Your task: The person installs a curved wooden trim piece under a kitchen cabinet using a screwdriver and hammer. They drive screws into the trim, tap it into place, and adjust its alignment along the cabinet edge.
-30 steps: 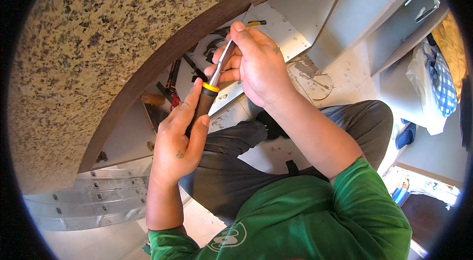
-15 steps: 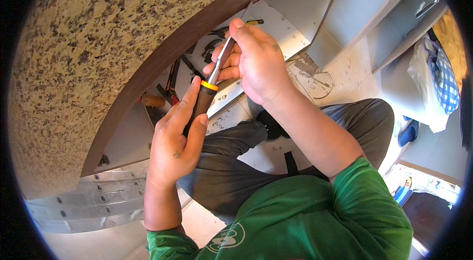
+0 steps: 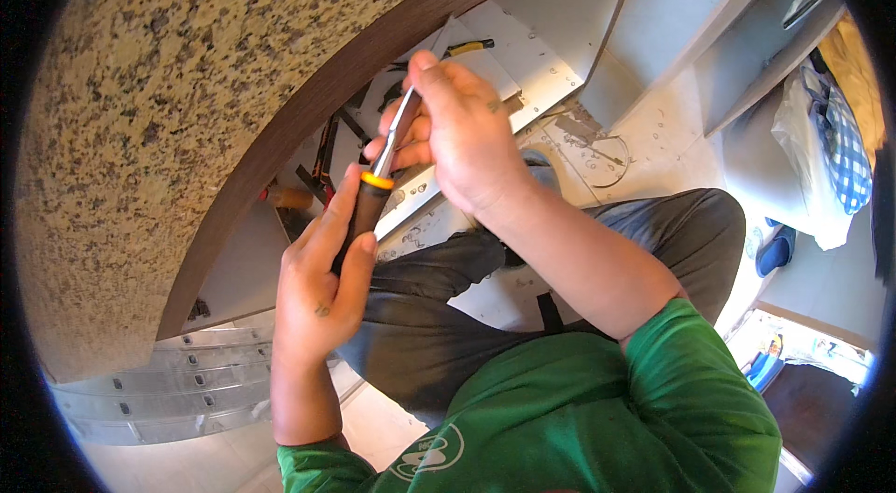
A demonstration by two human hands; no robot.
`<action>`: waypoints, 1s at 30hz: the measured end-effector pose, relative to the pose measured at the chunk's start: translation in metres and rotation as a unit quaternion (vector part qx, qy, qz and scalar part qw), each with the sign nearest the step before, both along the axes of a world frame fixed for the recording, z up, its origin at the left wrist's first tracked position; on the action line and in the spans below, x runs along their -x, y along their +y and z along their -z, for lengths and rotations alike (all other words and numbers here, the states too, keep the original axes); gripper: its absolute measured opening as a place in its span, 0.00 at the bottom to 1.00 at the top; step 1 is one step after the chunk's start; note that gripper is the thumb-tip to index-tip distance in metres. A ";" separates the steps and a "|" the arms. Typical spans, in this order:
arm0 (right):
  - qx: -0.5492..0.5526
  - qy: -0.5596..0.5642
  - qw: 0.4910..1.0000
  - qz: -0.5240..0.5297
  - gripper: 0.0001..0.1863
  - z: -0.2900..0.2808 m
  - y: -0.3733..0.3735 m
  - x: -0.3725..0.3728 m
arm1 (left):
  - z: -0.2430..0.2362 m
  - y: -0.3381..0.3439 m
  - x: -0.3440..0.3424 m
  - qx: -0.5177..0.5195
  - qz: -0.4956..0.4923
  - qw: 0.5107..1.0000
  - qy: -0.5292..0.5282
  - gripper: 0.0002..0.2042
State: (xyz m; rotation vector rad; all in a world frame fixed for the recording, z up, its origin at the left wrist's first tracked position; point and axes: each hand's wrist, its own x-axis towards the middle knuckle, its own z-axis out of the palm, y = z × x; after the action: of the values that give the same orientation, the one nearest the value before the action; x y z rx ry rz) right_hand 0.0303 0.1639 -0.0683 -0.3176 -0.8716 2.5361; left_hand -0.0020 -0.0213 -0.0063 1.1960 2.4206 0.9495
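- Landmark = speckled stone countertop [image 3: 215, 54], w/ curved brown edge, upper L of view.
- Chisel-like tool [image 3: 377, 182] — dark handle, yellow collar, metal blade — held slantwise just R of the countertop's curved edge, blade end up & away from person.
- L hand [image 3: 322, 292]: partly closed round the handle, index finger straight along it, thumb on the opp. side; below/R of countertop edge.
- R hand [image 3: 467, 138]: half-curled, thumb & fingers pinching the blade, other fingers bent loosely under; farther R of countertop than L hand.
- Yellow-&-black tool [image 3: 469, 48] lies on white board [image 3: 551, 73], R of countertop edge, just past R hand.
- Wooden piece [image 3: 291, 199] near countertop edge, L of the handle.
- Slotted metal strips [image 3: 196, 362] below countertop's lower end.
- Dark trousers [image 3: 429, 316] & green shirt [image 3: 560, 400] below R of countertop.
- Plastic bag [image 3: 807, 157] w/ blue checked cloth [image 3: 849, 157] — well apart, far R of countertop; blue slipper [image 3: 775, 252] near bag.
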 end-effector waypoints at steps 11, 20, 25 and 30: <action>-0.009 0.005 1.000 0.014 0.17 0.004 -0.001 0.002 | 0.011 -0.002 0.011 -0.014 0.005 1.000 -0.018 0.25; -0.027 -0.015 0.996 0.087 0.20 -0.002 0.025 0.001 | 0.013 0.024 0.010 -0.049 0.051 0.997 0.023 0.25; 0.010 0.003 1.000 -0.001 0.19 -0.002 -0.002 0.000 | -0.002 0.002 0.000 -0.006 0.000 1.000 -0.013 0.25; -0.004 0.004 1.000 0.008 0.19 -0.001 0.007 -0.001 | 0.002 0.000 0.000 0.014 -0.021 0.999 -0.030 0.26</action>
State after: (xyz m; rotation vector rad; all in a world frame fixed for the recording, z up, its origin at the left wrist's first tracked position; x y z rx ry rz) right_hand 0.0317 0.1704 -0.0675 -0.3108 -0.8731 2.5175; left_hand -0.0016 -0.0210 -0.0081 1.0952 2.4138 0.9468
